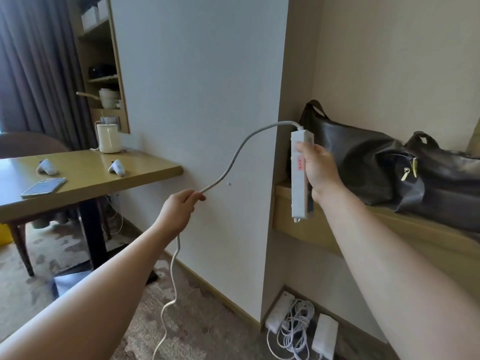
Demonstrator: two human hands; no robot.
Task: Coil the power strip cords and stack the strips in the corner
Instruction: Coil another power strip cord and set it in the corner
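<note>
White power strip (301, 178) upright, cord (233, 157) end up, gripped by right hand (320, 172); left hand (179, 209) pinching cord.

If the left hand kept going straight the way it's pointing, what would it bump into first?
Probably the wall. The left hand holds the cord and reaches forward and slightly right, with nothing else shown ahead of it. Depth is hard to judge from this single view, so that is only a best guess.

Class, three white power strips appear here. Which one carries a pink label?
The power strip held upright in the right hand, its cord running to the left hand. The two floor strips lie flat below the shelf, showing no label.
</note>
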